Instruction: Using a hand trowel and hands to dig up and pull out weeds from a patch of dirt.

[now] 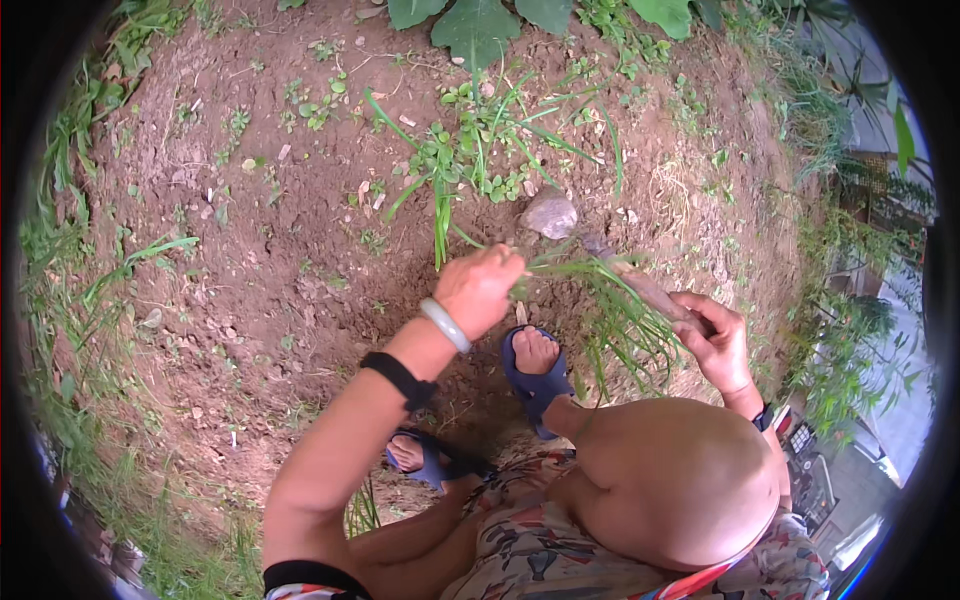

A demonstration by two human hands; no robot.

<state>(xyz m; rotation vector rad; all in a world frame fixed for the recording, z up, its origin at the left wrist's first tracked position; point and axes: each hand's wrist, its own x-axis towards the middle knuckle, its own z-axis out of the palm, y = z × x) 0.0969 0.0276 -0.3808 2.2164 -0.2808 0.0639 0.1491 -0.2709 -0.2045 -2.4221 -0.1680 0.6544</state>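
My left hand (480,289), slightly blurred, has its fingers closed at the base of some long green grass blades (559,266). A bracelet and a black band are on that forearm. My right hand (716,341) grips the wooden handle (652,292) of a short hand tool, which points up and left. The handle's dark far end comes close to a rounded grey piece (551,214) on the soil; whether this is the tool's blade or a stone, I cannot tell. A bunch of long grass (630,330) droops under and beside the handle, near my right fingers.
Brown soil (247,300) with small weeds surrounds my feet in blue sandals (536,375). A grass clump (480,142) grows ahead, below broad leaves (476,34). My bent knee (682,472) is close to my right arm. Taller greenery (847,345) lines the right side.
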